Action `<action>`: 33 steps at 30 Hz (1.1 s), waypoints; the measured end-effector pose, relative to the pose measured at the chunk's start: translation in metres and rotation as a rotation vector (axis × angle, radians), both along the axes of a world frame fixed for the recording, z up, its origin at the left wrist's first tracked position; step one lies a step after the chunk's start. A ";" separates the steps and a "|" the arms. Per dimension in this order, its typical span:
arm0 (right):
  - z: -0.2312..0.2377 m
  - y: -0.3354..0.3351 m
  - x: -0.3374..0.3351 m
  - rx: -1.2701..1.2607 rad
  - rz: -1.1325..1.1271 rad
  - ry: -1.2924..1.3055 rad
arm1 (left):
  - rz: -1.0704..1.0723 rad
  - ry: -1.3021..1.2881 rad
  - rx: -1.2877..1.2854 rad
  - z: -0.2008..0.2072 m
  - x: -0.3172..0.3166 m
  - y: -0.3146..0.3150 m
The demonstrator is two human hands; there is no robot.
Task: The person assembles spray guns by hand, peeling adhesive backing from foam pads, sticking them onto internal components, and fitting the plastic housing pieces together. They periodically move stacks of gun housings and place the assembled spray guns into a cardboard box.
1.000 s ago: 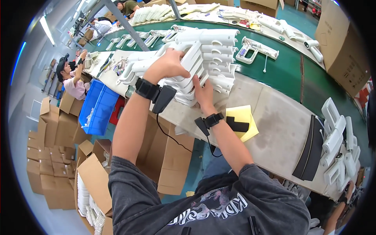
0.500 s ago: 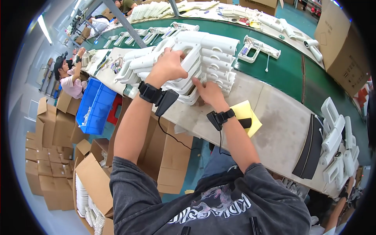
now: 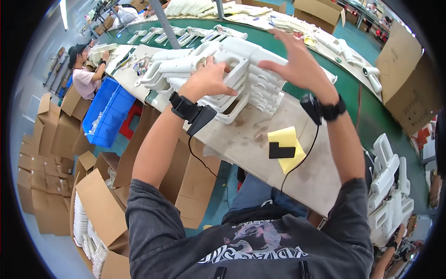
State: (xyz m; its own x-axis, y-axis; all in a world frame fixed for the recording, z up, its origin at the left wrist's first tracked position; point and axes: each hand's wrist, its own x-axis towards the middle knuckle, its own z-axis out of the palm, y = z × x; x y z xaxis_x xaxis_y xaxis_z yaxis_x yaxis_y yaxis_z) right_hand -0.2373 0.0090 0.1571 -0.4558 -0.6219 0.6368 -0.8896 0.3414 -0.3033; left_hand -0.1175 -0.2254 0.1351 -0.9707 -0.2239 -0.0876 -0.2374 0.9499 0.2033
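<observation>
A stack of white gun-shaped plastic housings stands on the workbench, several layers high with looped handles. My left hand is closed over the handle of an upper housing, its fingers curled at the loop and its thumb reaching along the near side. Above the right end of the stack, my right hand is raised with fingers and thumb spread apart, holding nothing. It partly covers a white housing on the green conveyor belt behind. Both wrists wear black straps with a small device and cable.
A yellow sheet with a black L-shaped piece lies on the bench. More housings are piled at right. Cardboard boxes and a blue bin stand left, near a co-worker. A large carton stands far right.
My right hand has left the near side of the stack, rising up and to the right with its fingers spreading. My left hand keeps its place on the stack. The view has shifted slightly.
</observation>
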 end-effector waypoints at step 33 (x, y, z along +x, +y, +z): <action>0.006 -0.005 0.000 0.299 0.068 -0.110 | 0.403 1.117 0.612 -0.118 0.132 0.072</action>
State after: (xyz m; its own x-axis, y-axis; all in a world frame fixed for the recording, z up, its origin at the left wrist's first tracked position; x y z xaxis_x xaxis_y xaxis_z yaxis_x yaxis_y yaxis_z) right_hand -0.2370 0.0041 0.1630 -0.4624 -0.8055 0.3706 -0.8811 0.3706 -0.2938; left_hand 0.0148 -0.1539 0.0170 -0.4630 -0.7202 0.5166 0.0941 0.5397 0.8366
